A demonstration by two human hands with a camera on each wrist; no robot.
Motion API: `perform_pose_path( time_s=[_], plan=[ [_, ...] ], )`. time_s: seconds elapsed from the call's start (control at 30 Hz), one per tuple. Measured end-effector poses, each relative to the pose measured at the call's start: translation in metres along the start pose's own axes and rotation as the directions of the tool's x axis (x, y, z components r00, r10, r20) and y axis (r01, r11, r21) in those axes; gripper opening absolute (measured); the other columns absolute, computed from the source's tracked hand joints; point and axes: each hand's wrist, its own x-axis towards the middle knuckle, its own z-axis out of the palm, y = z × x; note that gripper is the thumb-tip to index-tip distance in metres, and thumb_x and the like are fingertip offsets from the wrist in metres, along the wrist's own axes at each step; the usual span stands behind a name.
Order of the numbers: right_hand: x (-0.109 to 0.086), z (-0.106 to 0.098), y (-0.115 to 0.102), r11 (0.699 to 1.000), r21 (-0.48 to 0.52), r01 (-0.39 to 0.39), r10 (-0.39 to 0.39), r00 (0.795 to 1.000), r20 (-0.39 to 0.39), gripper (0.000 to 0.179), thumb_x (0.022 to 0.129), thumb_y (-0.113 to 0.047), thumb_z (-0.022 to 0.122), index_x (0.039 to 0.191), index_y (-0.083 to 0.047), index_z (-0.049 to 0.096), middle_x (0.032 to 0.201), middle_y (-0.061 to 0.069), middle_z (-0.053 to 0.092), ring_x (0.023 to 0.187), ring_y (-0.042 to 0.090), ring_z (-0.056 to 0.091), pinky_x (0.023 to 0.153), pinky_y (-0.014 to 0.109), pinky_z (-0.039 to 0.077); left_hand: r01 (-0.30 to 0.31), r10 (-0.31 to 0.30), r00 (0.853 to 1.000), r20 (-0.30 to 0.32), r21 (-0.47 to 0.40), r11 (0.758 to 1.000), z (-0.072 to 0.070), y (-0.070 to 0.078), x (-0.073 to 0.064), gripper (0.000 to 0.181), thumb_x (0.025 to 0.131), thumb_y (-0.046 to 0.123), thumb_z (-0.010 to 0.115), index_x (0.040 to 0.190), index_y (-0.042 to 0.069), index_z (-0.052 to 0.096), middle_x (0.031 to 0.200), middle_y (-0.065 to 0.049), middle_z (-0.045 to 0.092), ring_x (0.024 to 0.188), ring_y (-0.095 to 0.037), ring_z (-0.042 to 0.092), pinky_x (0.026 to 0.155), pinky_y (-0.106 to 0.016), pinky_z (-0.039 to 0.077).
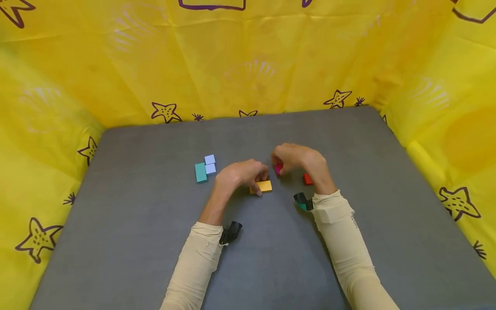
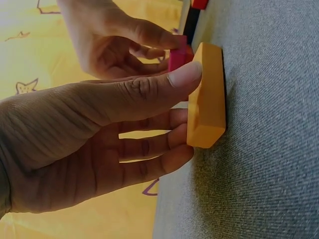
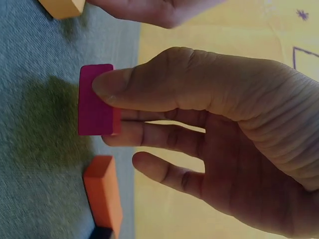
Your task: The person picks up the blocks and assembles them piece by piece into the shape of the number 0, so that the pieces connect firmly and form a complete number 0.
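Note:
My left hand (image 1: 244, 172) pinches a yellow-orange rectangular block (image 1: 265, 186) between thumb and fingers. In the left wrist view this block (image 2: 212, 99) lies on or very close to the grey surface. To the right, my right hand (image 1: 294, 157) grips a magenta block (image 3: 94, 117) by its sides. A shadow beside that block in the right wrist view suggests it is held a little above the surface. Near the right wrist lies a red block (image 1: 308, 179), which looks orange-red in the right wrist view; the forearm is close beside it.
On the left, a teal block (image 1: 200, 172) lies against two light blue blocks (image 1: 210, 168). The grey tabletop (image 1: 135, 224) is bordered by yellow cloth (image 1: 217, 77) at the back and sides. Black devices (image 1: 231, 232) stick out from both wrists.

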Motion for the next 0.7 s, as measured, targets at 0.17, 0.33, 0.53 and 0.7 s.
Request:
perform_pose_path(
  time_s=[0.17, 0.33, 0.53, 0.7],
  plan=[
    [0.005, 0.006, -0.005, 1.0, -0.001, 0.018, -0.018, 1.0, 0.008, 0.011, 0.083, -0.003, 0.074, 0.092, -0.01, 0.073, 0.09, 0.004, 0.066, 0.089, 0.023, 0.058, 0.08, 0.036, 0.048, 0.022, -0.022, 1.0, 0.016, 0.008, 1.0, 0.0, -0.001, 0.0, 0.03, 0.085, 0.019, 0.088, 0.105, 0.009, 0.068, 0.092, -0.004, 0.062, 0.085, -0.018, 0.056, 0.076, -0.028, 0.045],
    [0.012, 0.007, -0.009, 0.999, -0.02, 0.05, -0.05, 0.999, 0.014, 0.011, 0.081, 0.0, 0.074, 0.091, -0.005, 0.072, 0.086, 0.006, 0.065, 0.088, 0.024, 0.057, 0.081, 0.036, 0.047, 0.01, -0.01, 1.0, 0.021, 0.02, 1.0, -0.001, 0.0, 0.0, 0.029, 0.085, 0.017, 0.088, 0.106, 0.008, 0.069, 0.094, -0.004, 0.063, 0.085, -0.018, 0.056, 0.077, -0.028, 0.046],
    [0.015, 0.007, -0.01, 0.998, -0.034, 0.044, -0.044, 0.999, 0.023, 0.011, 0.081, -0.002, 0.076, 0.09, -0.007, 0.071, 0.085, 0.004, 0.063, 0.086, 0.023, 0.056, 0.079, 0.035, 0.046, 0.005, -0.006, 1.0, 0.02, 0.025, 1.0, -0.003, 0.001, 0.001, 0.029, 0.086, 0.016, 0.087, 0.107, 0.008, 0.069, 0.095, -0.005, 0.064, 0.086, -0.018, 0.056, 0.077, -0.028, 0.047],
    [0.015, 0.007, -0.011, 0.998, -0.031, 0.046, -0.045, 0.999, 0.026, 0.01, 0.081, -0.003, 0.076, 0.087, -0.008, 0.07, 0.083, 0.003, 0.061, 0.085, 0.023, 0.054, 0.079, 0.035, 0.043, 0.022, -0.023, 0.999, 0.028, 0.012, 1.0, -0.004, 0.001, 0.0, 0.028, 0.086, 0.015, 0.087, 0.107, 0.009, 0.069, 0.096, -0.005, 0.064, 0.087, -0.019, 0.056, 0.078, -0.029, 0.046]
  ],
)
